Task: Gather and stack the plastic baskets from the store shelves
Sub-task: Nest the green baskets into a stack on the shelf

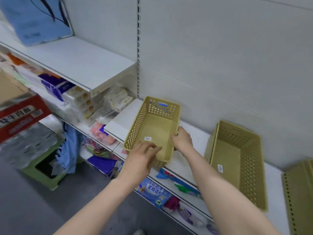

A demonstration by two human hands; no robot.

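- The near basket (153, 129) sits on the white shelf (189, 133), at its left end, with its front corner overhanging the shelf edge. It is tan, perforated and empty; a small white sticker (147, 138) lies on its floor.
- Your right hand (182, 139) grips the right long wall of this basket. The thumb lies over the rim on the inside and the other fingers wrap the outside, pressed together.
- Your left hand (141, 158) reaches over the front rim. The fingers are extended and loosely together, pointing into the basket; whether they touch the floor or the rim cannot be told.
- A second basket (237, 163) of the same kind rests on the same shelf to your right, apart from the first. It appears to be nested in another basket, whose wall shows at its left side.
- A third basket (299, 192) shows only partly at the right edge of the view.
- Lower shelves hold packaged goods (152, 190). A green stool (42, 173) stands on the floor at the left.
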